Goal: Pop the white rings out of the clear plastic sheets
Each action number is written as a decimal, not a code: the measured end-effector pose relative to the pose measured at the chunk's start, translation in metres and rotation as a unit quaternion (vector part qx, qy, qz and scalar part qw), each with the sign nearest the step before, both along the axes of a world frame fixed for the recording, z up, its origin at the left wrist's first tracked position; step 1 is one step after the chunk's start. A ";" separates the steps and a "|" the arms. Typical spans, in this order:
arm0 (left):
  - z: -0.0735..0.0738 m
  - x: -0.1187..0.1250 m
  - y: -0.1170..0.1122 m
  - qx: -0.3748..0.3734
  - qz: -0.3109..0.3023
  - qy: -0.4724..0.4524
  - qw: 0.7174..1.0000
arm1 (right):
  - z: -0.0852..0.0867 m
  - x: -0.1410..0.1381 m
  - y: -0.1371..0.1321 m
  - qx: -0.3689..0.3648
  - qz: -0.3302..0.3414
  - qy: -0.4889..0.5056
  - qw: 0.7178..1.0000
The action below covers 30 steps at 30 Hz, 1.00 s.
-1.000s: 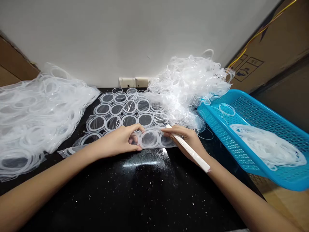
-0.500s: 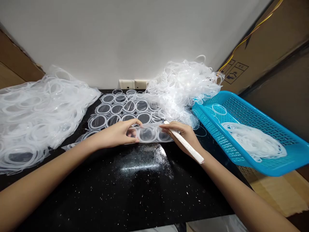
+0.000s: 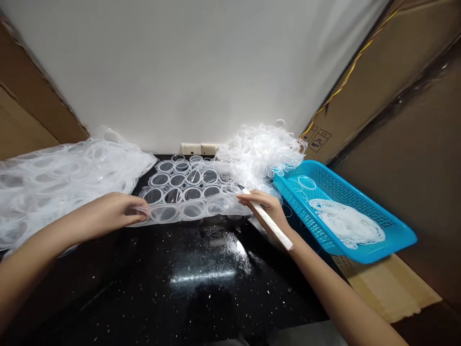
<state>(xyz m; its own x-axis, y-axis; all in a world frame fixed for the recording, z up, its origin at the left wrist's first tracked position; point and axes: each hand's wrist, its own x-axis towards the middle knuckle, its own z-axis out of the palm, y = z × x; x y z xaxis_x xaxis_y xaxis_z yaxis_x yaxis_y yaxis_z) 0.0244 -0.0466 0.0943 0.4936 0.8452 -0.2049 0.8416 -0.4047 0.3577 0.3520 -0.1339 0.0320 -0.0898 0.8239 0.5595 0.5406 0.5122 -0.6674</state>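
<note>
A translucent sheet of moulded rings (image 3: pixel 192 210) lies along the near side of the work area, its front strip slightly raised. At the strip's left end, my left hand (image 3: pixel 118 211) pinches its edge between thumb and fingers. My right hand (image 3: pixel 264 206) grips a white-wrapped stick-like tool (image 3: pixel 268 220) with a thin dark tip, held like a pen near the strip's right end. Whether my right fingers also touch the sheet, I cannot tell. Behind the strip, more rows of clear rings (image 3: pixel 178 180) rest flat on the black speckled tabletop (image 3: pixel 151 283).
A big pile of ring sheets (image 3: pixel 65 178) covers the left side. Loose white ring scraps (image 3: pixel 261 149) are heaped at the back right. The blue basket (image 3: pixel 392 230) on the right holds a bundle of rings (image 3: pixel 347 223). Cardboard (image 3: pixel 389 110) stands beyond it, and a wall (image 3: pixel 201 72) closes the back.
My left hand has moved left along the strip to its end, and more of the strip now shows between my hands. My right hand still holds the tool. The camera view has shifted.
</note>
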 end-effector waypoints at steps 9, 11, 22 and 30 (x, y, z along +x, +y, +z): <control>0.097 -0.030 -0.007 0.159 0.158 -0.116 0.968 | 0.101 0.004 0.025 0.163 -0.012 -0.037 0.986; 0.122 -0.031 -0.017 0.228 0.189 -0.207 0.932 | 0.139 0.003 0.019 0.210 -0.022 -0.036 0.977; 0.207 -0.035 -0.062 0.367 0.124 -0.344 0.855 | 0.242 -0.007 -0.012 0.224 -0.013 -0.014 0.974; 0.139 -0.038 0.036 0.149 0.054 -0.133 0.978 | 0.160 0.003 0.078 0.018 -0.033 -0.098 0.994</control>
<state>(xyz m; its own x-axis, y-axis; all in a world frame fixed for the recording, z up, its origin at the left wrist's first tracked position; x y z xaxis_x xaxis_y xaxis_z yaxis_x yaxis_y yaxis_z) -0.0137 -0.0106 0.2330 0.4006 0.8980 0.1819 0.7781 -0.4383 0.4498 0.3553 -0.0560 0.1916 -0.1467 0.8110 0.5663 0.6916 0.4934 -0.5275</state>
